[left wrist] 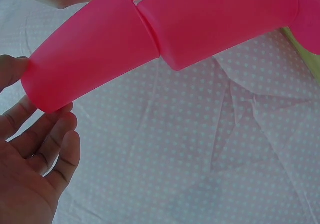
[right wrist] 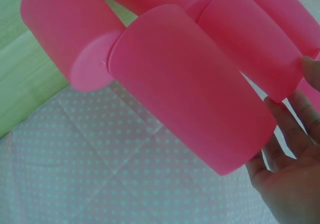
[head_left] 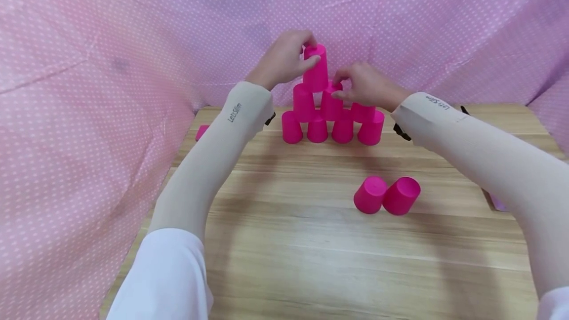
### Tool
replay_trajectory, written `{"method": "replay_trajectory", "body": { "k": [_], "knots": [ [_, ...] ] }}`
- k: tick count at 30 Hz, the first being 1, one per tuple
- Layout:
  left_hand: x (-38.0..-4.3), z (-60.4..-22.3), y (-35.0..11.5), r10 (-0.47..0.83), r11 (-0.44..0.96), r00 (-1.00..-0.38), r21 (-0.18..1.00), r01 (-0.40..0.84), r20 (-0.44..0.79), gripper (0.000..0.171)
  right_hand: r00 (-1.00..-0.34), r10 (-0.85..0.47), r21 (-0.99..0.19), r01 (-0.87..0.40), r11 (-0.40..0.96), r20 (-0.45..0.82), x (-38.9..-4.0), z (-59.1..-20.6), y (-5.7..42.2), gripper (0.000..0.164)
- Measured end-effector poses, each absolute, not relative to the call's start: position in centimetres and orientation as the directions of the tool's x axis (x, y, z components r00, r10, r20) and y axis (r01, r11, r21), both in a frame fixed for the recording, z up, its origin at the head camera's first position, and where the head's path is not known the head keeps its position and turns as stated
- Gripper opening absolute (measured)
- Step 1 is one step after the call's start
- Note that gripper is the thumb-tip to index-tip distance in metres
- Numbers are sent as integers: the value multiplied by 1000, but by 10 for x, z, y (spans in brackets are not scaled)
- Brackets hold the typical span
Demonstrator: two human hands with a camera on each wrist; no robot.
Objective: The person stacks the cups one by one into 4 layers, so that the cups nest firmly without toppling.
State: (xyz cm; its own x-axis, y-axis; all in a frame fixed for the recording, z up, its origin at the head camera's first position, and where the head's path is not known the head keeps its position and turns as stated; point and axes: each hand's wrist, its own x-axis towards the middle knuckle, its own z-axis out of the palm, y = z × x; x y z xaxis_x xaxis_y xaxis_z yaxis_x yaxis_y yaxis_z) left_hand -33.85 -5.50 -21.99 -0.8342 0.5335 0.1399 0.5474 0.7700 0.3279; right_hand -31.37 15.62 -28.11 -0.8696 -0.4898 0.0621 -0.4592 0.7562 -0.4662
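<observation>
Bright pink cups stand upside down in a stepped pyramid at the far side of the table. My left hand [head_left: 289,57] pinches the closed end of the top cup [head_left: 317,77], thumb on one side and fingers on the other. That cup's rim overlaps two second-row cups in the head view. My right hand [head_left: 368,84] has its thumb and fingers about the closed end of the middle second-row cup [head_left: 331,108]. Beside it, the right-hand second-row cup [right wrist: 190,88] is partly behind my hand in the head view. Bottom-row cups [head_left: 292,128] stand side by side beneath.
Two more upside-down pink cups, a left one [head_left: 370,195] and a right one [head_left: 402,196], lean close together nearer me. A pink item [head_left: 201,132] shows at the table's left edge. Dotted pink cloth [head_left: 133,38] hangs behind the wooden table [head_left: 311,260].
</observation>
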Motion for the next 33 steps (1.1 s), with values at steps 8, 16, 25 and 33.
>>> {"method": "replay_trajectory", "body": {
  "k": [8, 16, 25, 33],
  "knots": [
    [-337, -222, -55, 528, 773, -832, 308, 554, 171, 37, -874, -484, -470, -448, 760, 49, -312, -281, 155, 32],
    [-309, -221, -60, 557, 708, -720, 215, 672, 414, 33, -771, -526, -384, -636, 670, 359, -278, -277, 176, 33],
    [-232, -263, -28, 820, 332, -348, 117, 936, 455, 20, -589, -613, -207, -788, 580, 527, -205, -293, 212, 29],
    [-183, -330, 0, 937, 326, -338, 132, 936, 85, 45, -630, -681, -202, -772, 603, 374, -143, -322, 240, 35]
  ]
}}
